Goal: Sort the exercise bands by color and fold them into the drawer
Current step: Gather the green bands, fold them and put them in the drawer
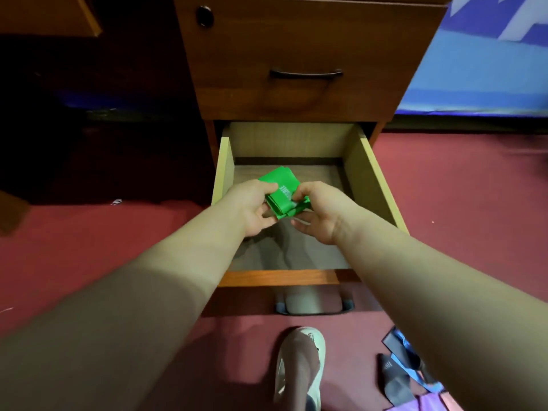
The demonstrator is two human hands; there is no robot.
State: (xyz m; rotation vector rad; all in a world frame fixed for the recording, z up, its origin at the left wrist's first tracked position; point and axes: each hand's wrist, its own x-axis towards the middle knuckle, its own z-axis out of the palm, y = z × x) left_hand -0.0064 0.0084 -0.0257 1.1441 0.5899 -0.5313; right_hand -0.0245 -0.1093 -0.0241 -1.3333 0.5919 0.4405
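A folded green exercise band (281, 192) with white print is held over the open bottom drawer (360, 173) of a wooden cabinet. My left hand (252, 207) pinches its left edge and my right hand (318, 212) pinches its right edge, both above the drawer's bare floor. More bands, black, grey and blue (398, 366), lie in a loose heap on the red carpet at the lower right, partly hidden by my right forearm. A purple band (427, 403) shows at the bottom edge.
The upper drawer (305, 54) with a dark handle is closed above. My foot in a light shoe (299, 366) stands on the carpet in front of the drawer. A blue panel (480, 69) stands at the right; dark space lies under the desk on the left.
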